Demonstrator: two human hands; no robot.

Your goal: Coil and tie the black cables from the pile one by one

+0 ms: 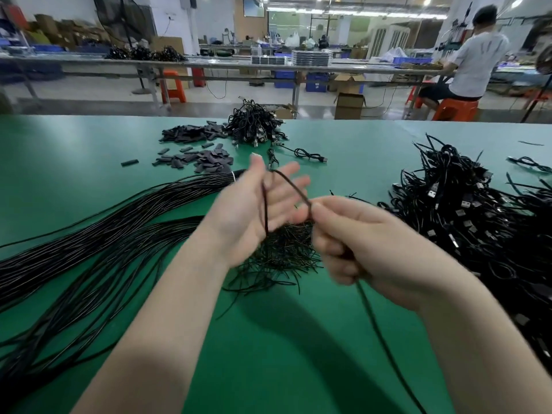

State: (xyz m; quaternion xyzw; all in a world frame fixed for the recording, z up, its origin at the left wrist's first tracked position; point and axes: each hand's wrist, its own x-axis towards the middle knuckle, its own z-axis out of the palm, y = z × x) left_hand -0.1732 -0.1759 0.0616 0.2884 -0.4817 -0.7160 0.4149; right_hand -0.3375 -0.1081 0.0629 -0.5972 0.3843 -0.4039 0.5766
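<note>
Left hand [254,210] is raised over the green table [283,339], palm up, fingers straight and spread; a black cable [291,185] loops across the palm and over the fingers. Right hand [355,237] has its fingers curled round the same cable, thumb and forefinger pinching it just beside the left fingertips; the cable runs out under the fist and down toward the near edge of the table. Both hands are motion-blurred, so the exact finger contact on the left is unclear.

Largest item on the table: a long bundle of straight black cables [98,249] fanned across the left side, bound at its far end by a pale tie just behind the left hand. On the right, a big tangled heap of coiled cables [466,210] with USB plugs showing. Directly under the hands, a loose pile of thin black twist ties [280,255]. Farther back, a smaller mound of cables [257,124], and beside it to the left a scatter of dark grey flat pieces [197,144]. One single coiled cable [310,153] lies apart between the mound and the heap.

In the background, a person [472,64] sits on an orange stool [455,110] at a long bench.
</note>
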